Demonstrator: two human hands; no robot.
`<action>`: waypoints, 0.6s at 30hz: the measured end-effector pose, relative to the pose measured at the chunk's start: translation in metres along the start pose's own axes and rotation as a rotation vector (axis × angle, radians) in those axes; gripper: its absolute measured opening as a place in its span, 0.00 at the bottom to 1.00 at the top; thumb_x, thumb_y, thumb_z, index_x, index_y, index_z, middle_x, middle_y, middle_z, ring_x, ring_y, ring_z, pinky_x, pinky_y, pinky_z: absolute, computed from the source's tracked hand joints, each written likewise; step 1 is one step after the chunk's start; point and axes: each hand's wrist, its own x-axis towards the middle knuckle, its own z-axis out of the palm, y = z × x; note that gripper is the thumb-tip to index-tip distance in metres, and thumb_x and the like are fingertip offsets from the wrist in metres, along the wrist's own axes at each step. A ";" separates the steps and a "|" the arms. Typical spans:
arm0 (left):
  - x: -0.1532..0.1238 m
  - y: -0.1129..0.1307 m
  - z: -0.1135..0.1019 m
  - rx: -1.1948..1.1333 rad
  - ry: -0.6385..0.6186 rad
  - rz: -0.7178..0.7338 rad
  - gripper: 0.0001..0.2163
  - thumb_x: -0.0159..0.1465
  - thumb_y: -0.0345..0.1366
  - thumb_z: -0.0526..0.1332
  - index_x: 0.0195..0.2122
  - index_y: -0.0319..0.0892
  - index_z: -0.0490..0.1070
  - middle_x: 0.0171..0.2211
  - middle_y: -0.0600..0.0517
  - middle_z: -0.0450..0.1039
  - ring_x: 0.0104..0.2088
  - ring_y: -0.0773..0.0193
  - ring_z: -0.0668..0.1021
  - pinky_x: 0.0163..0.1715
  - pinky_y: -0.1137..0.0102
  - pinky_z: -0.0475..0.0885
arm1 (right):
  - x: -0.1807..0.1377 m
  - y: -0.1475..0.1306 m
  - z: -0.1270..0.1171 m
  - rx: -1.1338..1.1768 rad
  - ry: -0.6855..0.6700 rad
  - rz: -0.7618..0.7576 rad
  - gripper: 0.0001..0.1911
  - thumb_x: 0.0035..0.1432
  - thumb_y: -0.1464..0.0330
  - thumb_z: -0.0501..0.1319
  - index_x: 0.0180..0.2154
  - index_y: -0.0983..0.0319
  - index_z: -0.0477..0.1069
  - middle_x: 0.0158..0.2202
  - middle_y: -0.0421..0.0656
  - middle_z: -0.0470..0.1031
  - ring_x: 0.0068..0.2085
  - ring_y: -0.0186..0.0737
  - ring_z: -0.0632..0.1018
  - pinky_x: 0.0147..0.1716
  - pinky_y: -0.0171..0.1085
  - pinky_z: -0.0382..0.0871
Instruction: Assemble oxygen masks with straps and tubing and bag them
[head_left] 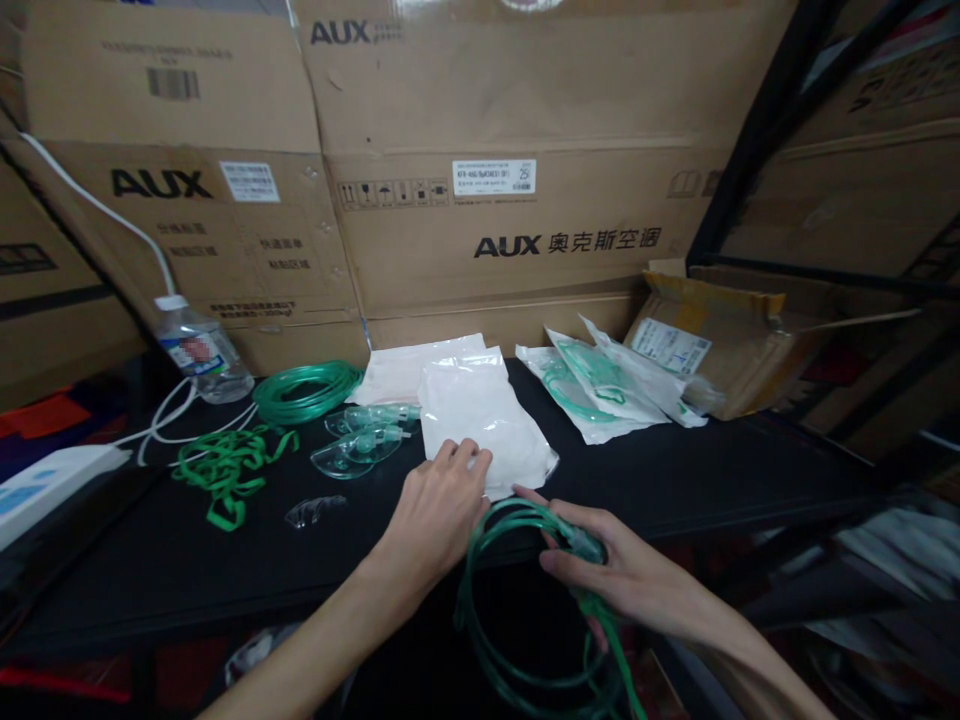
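My right hand is closed around a coil of green clear tubing, with a bunched clear green piece under the fingers. Loops of the tubing hang below the hand, past the table's front edge. My left hand has its fingers bent and closed on the lower edge of a white pouch lying on the black table. Two clear green oxygen masks rest to the left of that pouch. Nearer the front is a small clear plastic piece.
Farther left are a green tubing coil, green elastic straps, a plastic bottle and a white power strip. Packed pouches with green tubing lie right, by an opened carton. Large cartons stand behind.
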 end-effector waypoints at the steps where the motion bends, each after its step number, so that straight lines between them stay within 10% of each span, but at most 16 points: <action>1: 0.000 0.000 0.002 0.016 0.021 -0.012 0.06 0.66 0.27 0.60 0.43 0.41 0.69 0.43 0.45 0.76 0.42 0.52 0.79 0.33 0.65 0.78 | 0.001 0.000 0.002 -0.024 -0.001 -0.001 0.36 0.62 0.57 0.68 0.68 0.53 0.60 0.36 0.37 0.74 0.16 0.24 0.72 0.15 0.27 0.74; 11: -0.009 -0.008 0.014 -0.059 0.336 0.091 0.01 0.69 0.30 0.60 0.41 0.42 0.68 0.37 0.51 0.77 0.37 0.59 0.80 0.35 0.67 0.76 | 0.003 0.005 0.012 -0.126 0.051 -0.022 0.31 0.65 0.62 0.63 0.68 0.51 0.60 0.37 0.39 0.79 0.15 0.26 0.73 0.13 0.27 0.72; 18: -0.012 -0.011 0.019 -0.288 0.446 0.076 0.05 0.73 0.31 0.57 0.47 0.43 0.71 0.42 0.52 0.78 0.41 0.61 0.81 0.40 0.68 0.76 | -0.001 -0.011 0.007 0.163 0.219 0.089 0.29 0.59 0.51 0.67 0.56 0.59 0.72 0.18 0.33 0.70 0.13 0.32 0.71 0.11 0.29 0.69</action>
